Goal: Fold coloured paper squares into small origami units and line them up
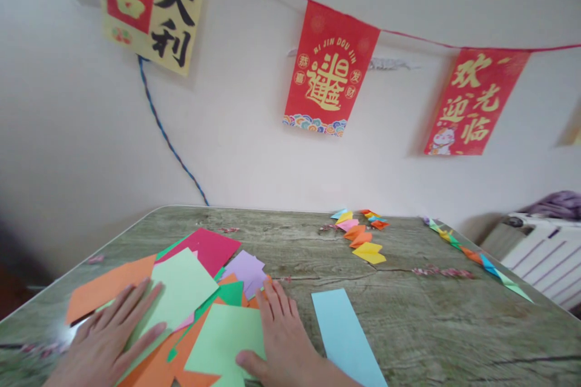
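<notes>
My left hand (106,338) lies flat with fingers stretched out on a heap of coloured paper sheets (181,296), over an orange sheet (104,287) and a pale green sheet (181,284). My right hand (279,335) rests flat, fingers out, on another light green sheet (222,338), with the thumb pressed on its lower edge. A light blue paper strip (347,335) lies just right of that hand. A magenta sheet (211,248) and lilac pieces (247,269) sit at the back of the heap.
The wood-grain table (408,308) stands against a white wall. Several small folded paper pieces (361,236) lie at the back centre. A chain of folded pieces (476,257) runs along the right edge. Red banners (329,69) hang on the wall. A white radiator (544,254) stands at right.
</notes>
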A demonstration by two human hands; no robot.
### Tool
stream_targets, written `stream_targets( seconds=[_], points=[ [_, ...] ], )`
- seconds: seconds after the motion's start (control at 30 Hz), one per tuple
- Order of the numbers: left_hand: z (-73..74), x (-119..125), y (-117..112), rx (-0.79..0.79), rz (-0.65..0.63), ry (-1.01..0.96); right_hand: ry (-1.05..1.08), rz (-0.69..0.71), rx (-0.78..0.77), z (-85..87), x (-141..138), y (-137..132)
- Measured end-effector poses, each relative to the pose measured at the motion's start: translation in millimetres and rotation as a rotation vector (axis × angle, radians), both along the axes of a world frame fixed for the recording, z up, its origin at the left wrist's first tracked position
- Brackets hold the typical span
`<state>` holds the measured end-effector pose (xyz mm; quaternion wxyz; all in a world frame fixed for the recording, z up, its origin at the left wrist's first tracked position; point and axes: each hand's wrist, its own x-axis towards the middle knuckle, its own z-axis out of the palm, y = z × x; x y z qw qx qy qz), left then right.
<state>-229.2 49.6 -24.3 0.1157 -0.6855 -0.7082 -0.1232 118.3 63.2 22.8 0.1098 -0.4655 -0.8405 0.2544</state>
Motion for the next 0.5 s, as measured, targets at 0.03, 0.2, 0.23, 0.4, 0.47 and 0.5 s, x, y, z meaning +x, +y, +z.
stream_targets(
  seconds=[0.03, 0.2, 0.23, 0.4, 0.47, 0.5],
  points=[
    [-0.9, 2.4, 4.2, -0.054, 0.012, 0.025, 0.006, 0.017, -0.011, 0.0, -0.9, -0.7],
    [14.8, 46.3, 39.9, -0.115, 0.196, 0.016, 0.027, -0.029, 0.050, -4.2, -20.4, 10.5],
    [17.5, 54.8, 51.1, -0.102, 0.244, -0.009, 0.026, -0.059, 0.070, -5.8, -25.6, 15.2],
    [15.7, 76.4, 102.5, -0.040, 0.371, -0.113, 0.035, -0.181, 0.144, -5.9, -47.3, 39.3],
    [17.1, 73.5, 109.5, -0.008, 0.369, -0.142, 0.062, -0.197, 0.139, -0.1, -46.4, 45.7],
    [19.8, 68.7, 108.9, 0.004, 0.353, -0.150, 0.079, -0.193, 0.134, 3.3, -42.6, 47.5]
  ],
)
